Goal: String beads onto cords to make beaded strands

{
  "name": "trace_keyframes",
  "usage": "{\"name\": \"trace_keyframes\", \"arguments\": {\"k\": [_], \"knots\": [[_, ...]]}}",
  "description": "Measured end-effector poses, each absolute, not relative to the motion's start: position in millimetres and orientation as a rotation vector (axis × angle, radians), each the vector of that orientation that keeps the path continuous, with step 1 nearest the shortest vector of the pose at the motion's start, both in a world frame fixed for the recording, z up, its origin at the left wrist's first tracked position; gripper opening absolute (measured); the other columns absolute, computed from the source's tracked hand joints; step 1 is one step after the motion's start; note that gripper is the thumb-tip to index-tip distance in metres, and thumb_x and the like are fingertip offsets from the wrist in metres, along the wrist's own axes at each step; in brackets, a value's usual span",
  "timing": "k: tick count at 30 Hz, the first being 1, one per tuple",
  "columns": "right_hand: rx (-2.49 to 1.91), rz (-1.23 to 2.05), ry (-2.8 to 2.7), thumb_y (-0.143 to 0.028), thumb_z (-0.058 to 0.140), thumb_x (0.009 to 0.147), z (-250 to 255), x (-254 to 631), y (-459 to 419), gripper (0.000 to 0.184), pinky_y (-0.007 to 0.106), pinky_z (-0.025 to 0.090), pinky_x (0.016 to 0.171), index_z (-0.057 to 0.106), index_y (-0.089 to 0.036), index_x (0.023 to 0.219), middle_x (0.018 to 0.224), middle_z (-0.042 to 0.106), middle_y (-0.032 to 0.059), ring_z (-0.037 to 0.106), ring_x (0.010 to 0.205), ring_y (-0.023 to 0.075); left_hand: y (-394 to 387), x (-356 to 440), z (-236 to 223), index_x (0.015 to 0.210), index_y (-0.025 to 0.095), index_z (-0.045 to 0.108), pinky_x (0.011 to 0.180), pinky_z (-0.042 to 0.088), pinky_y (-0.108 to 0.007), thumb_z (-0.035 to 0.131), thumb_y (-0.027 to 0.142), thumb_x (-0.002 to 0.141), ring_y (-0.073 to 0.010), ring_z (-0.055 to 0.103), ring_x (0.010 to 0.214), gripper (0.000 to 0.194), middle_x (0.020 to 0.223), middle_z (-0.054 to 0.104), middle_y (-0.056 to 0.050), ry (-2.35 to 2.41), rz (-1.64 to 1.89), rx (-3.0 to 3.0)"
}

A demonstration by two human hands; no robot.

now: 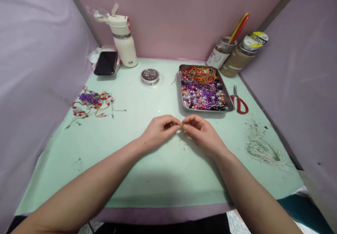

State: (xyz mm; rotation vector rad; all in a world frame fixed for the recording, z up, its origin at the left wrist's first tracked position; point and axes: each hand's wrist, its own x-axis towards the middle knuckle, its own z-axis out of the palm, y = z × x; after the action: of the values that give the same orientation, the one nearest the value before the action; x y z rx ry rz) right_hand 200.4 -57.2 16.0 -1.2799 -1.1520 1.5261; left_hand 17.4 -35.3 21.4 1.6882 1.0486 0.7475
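My left hand (164, 130) and my right hand (198, 132) meet above the table just in front of the bead tray. Both pinch a thin yellowish cord (182, 126) between thumb and forefinger. Some small red beads show inside the curl of my left fingers; most of the piece is hidden by the hands. Right behind my hands stands a metal tray (184, 104) of purple, black, orange and clear beads, with a tangle of red and yellow cords (201, 75) at its back.
Beaded strings (92, 102) lie at the left, white cords (264, 153) at the right. Red-handled scissors (239, 102) rest beside the tray. Further back are a round spool (150, 76), a phone (106, 63), a white bottle (125, 49) and two jars (219, 53).
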Motion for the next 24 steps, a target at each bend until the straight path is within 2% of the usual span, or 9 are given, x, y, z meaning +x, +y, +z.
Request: {"name": "trace_keyframes", "arguments": {"k": [3,6,9,11,15,21,24], "knots": [[-1.323,1.339,-1.303,-0.034,0.063,0.082,17.7,201.6,-57.4,0.016,0.028,0.043,0.067,0.062,-0.020,0.089,0.080,0.060,0.0000,0.054,0.071,0.0129,-33.8,17.3,21.5,0.087,0.016,0.070,0.064,0.042,-0.024,0.058,0.026,0.082,-0.0111,0.055,0.067,0.016,0.078,0.068,-0.002,1.093,0.741,1.626],[-1.271,1.178,-1.505,-0.029,0.064,0.080,17.3,202.3,-58.1,0.009,0.030,0.043,0.074,0.063,-0.020,0.082,0.088,0.062,0.0023,0.057,0.082,0.0158,-33.1,17.4,21.0,0.086,0.016,0.069,0.063,0.041,-0.024,0.058,0.026,0.081,-0.0110,0.054,0.066,0.016,0.076,0.066,-0.001,1.108,0.733,1.598],[-1.255,1.047,-1.617,-0.025,0.060,0.083,16.4,202.0,-59.9,0.008,0.029,0.042,0.074,0.061,-0.020,0.076,0.085,0.062,0.0021,0.056,0.082,0.0157,-33.8,18.0,20.5,0.086,0.015,0.070,0.063,0.040,-0.024,0.058,0.025,0.080,-0.0108,0.053,0.066,0.016,0.075,0.066,-0.001,1.088,0.684,1.562],[-1.291,0.990,-1.629,-0.024,0.057,0.086,16.6,201.4,-61.4,0.009,0.028,0.041,0.072,0.060,-0.020,0.079,0.083,0.061,0.0015,0.054,0.078,0.0147,-34.6,18.5,20.9,0.085,0.015,0.070,0.062,0.040,-0.024,0.058,0.025,0.079,-0.0106,0.052,0.066,0.016,0.075,0.065,-0.001,1.062,0.635,1.523],[-1.345,1.050,-1.634,-0.028,0.054,0.088,16.4,201.1,-62.7,0.011,0.026,0.040,0.066,0.058,-0.020,0.083,0.076,0.059,-0.0004,0.051,0.070,0.0129,-34.6,18.0,24.5,0.082,0.015,0.070,0.063,0.041,-0.024,0.059,0.023,0.079,-0.0111,0.054,0.069,0.014,0.078,0.066,-0.003,0.993,0.625,1.493],[-1.371,1.182,-1.585,-0.035,0.055,0.088,12.4,201.9,-59.9,0.017,0.026,0.038,0.059,0.058,-0.019,0.082,0.072,0.056,-0.0008,0.047,0.064,0.0124,-33.2,13.8,30.3,0.079,0.017,0.073,0.069,0.046,-0.026,0.064,0.023,0.079,-0.0117,0.059,0.080,0.010,0.113,0.066,-0.009,0.844,0.788,1.506],[-1.379,1.126,-1.661,-0.033,0.055,0.089,10.5,201.4,-58.8,0.015,0.028,0.041,0.064,0.060,-0.020,0.082,0.077,0.060,0.0014,0.052,0.069,0.0148,-33.9,13.3,29.9,0.081,0.018,0.074,0.074,0.048,-0.028,0.066,0.024,0.080,-0.0152,0.063,0.085,0.011,0.101,0.071,-0.008,0.780,0.789,1.437]]}}
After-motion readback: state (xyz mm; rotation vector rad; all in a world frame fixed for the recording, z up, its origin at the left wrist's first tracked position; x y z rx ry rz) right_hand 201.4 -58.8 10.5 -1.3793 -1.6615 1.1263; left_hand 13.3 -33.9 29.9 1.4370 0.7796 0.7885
